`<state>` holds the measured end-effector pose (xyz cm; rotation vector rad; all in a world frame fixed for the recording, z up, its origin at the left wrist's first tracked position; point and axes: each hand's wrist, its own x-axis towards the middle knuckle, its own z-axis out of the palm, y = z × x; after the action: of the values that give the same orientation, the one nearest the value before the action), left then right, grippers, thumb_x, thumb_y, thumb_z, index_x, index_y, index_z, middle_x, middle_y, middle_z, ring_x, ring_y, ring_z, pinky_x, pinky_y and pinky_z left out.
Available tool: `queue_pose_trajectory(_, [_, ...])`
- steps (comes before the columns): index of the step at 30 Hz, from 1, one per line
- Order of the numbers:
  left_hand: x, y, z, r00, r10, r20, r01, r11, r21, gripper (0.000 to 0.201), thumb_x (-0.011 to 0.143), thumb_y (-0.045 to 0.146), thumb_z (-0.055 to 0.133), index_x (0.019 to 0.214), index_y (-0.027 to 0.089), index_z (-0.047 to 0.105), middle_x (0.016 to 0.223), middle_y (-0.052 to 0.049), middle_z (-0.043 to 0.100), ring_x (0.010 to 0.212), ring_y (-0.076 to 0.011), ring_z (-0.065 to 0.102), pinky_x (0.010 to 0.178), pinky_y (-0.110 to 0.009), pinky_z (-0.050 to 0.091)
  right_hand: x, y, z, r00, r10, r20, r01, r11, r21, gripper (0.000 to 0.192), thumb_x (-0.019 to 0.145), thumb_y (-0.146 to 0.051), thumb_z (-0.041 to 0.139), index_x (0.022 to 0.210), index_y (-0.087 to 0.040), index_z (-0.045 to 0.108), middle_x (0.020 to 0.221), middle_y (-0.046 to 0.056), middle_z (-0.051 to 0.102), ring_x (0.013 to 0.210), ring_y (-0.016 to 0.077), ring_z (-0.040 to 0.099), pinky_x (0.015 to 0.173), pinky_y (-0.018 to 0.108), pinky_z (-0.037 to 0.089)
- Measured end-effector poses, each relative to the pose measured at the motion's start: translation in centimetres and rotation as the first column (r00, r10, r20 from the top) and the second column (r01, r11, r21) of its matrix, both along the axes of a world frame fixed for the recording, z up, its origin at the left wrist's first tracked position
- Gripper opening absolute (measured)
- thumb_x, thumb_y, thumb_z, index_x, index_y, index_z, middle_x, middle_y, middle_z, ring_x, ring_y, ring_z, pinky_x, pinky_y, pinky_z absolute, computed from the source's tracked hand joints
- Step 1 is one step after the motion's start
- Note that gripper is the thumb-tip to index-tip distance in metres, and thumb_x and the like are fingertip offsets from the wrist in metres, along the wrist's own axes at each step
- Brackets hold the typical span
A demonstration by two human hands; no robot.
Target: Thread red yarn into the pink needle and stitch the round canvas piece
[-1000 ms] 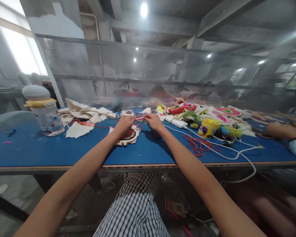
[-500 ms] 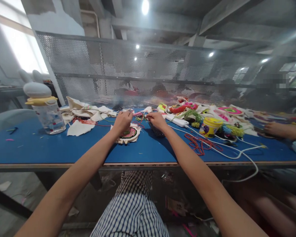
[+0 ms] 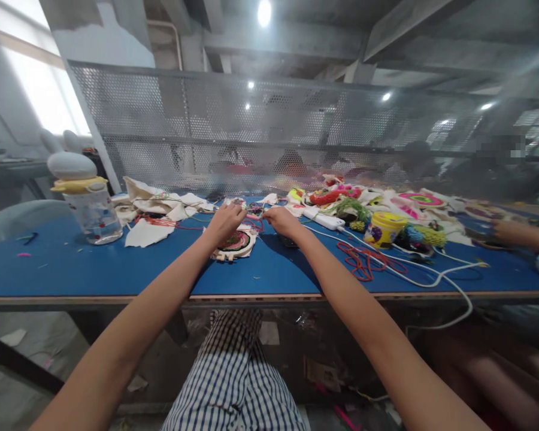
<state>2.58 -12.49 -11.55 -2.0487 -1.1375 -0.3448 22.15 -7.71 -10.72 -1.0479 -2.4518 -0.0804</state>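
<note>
Just above the embroidery hoop [image 3: 234, 243] on the blue table [image 3: 117, 269], my left hand [image 3: 226, 219] and right hand [image 3: 282, 221] are near each other, fingers curled. Something thin and pinkish, thread or a small tool [image 3: 253, 216], sits between the fingertips; too small and blurred to name. Can't tell if either hand actually pinches it, or if the fingers are closed on anything.

The hoop lies flat just under my left hand, red and green stitching on it, its far edge hidden by my knuckles. A dark flat thing just right of the hoop is mostly covered by my right wrist, can't identify it.

Left of the hoop: white fabric scraps [image 3: 146, 233], further left a clear water bottle [image 3: 92, 212] with a yellow lid. Behind the hoop: a heap of cloth pieces [image 3: 161, 202]. Right of the hoop: a white power strip [image 3: 326, 221], a red cord tangle [image 3: 363, 262], a white cable [image 3: 431, 278] trailing off the table edge, a yellow tub [image 3: 384, 229], a pile of colourful yarn work [image 3: 377, 203].

Far right of the hoop, another person's hand [image 3: 518, 233] rests on the table, cut off at the frame edge. Perforated metal screen [image 3: 273, 131] behind the hoop; figures behind it are blurred. My checked trousers [image 3: 238, 383] show below the table edge.
</note>
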Motion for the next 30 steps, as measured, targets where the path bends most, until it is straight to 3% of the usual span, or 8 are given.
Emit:
queue_pose_trajectory(7, [1.2,-0.3,-0.2,0.998,0.065,0.008,-0.065,0.997,0.035,0.015,0.085,0.007,0.047,0.091,0.009,0.060,0.087,-0.014,0.062,0.084,-0.0264,0.057,0.068,-0.034,0.039,-0.8,-0.5,-0.2,0.997,0.010,-0.073,-0.011,1.000,-0.017,0.027,0.076,-0.004,0.046,0.077,-0.010,0.072,0.072,0.008,0.069,0.070,0.0157,0.058,0.064,0.022,0.035])
queue_pose_trajectory(12, [1.4,-0.4,0.3,0.993,0.093,0.069,-0.099,0.992,0.083,0.018,0.087,0.006,0.044,0.096,0.007,0.060,0.088,-0.016,0.062,0.086,-0.0279,0.057,0.070,-0.036,0.039,0.5,0.2,0.5,0.986,-0.020,-0.167,0.018,1.000,-0.017,0.024,0.076,-0.006,0.048,0.075,-0.012,0.071,0.073,0.007,0.068,0.071,0.0164,0.059,0.064,0.023,0.036])
queue_pose_trajectory(15, [1.0,-0.5,0.5,0.990,0.101,0.100,-0.111,0.990,0.091,0.023,0.090,0.007,0.039,0.097,0.007,0.061,0.086,-0.016,0.063,0.082,-0.0274,0.058,0.069,-0.036,0.039,1.1,0.4,0.4,0.981,-0.014,-0.194,0.005,0.999,-0.050,0.024,0.080,-0.011,0.049,0.066,-0.013,0.068,0.062,0.005,0.066,0.060,0.0138,0.058,0.059,0.021,0.037])
queue_pose_trajectory(20, [0.4,-0.3,0.3,0.990,0.079,0.119,-0.089,0.993,0.078,0.023,0.091,0.009,0.039,0.096,0.009,0.062,0.086,-0.014,0.064,0.080,-0.0251,0.059,0.068,-0.034,0.039,0.3,0.2,-0.6,0.975,0.040,-0.218,-0.066,0.991,-0.113,0.026,0.084,-0.013,0.047,0.067,-0.013,0.066,0.055,0.000,0.062,0.046,0.0088,0.055,0.053,0.018,0.038])
queue_pose_trajectory(30, [0.5,-0.3,0.3,0.997,0.009,0.080,-0.011,0.999,0.032,0.017,0.088,0.010,0.047,0.095,0.012,0.062,0.088,-0.012,0.064,0.085,-0.0243,0.058,0.071,-0.032,0.040,-0.7,-0.7,-0.9,0.983,0.065,-0.171,-0.088,0.987,-0.134,0.024,0.080,-0.008,0.049,0.067,-0.011,0.069,0.052,0.001,0.062,0.050,0.0107,0.055,0.055,0.019,0.037])
